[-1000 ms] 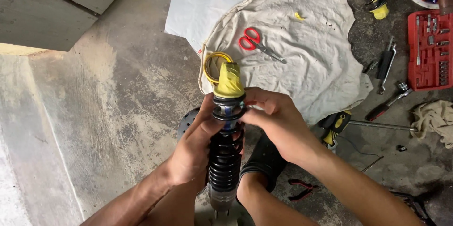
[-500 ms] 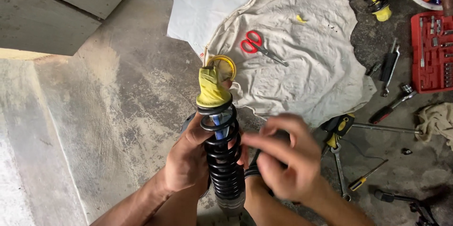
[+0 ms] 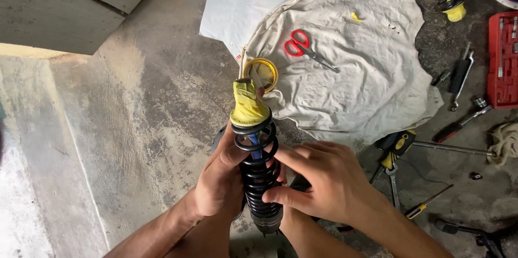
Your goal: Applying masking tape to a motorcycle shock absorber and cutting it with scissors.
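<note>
Your head camera is the only view: it looks almost straight down from close above your hands, over the concrete floor [image 3: 135,128], tools at the right edge.

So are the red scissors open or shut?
Shut, mostly: the red scissors on the cloth show both blades together as one thin line.

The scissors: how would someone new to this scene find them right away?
Start at the big pale cloth spread on the concrete floor. The scissors lie on its upper left part, just right of the yellow tape roll. They alone have red handles.
</note>
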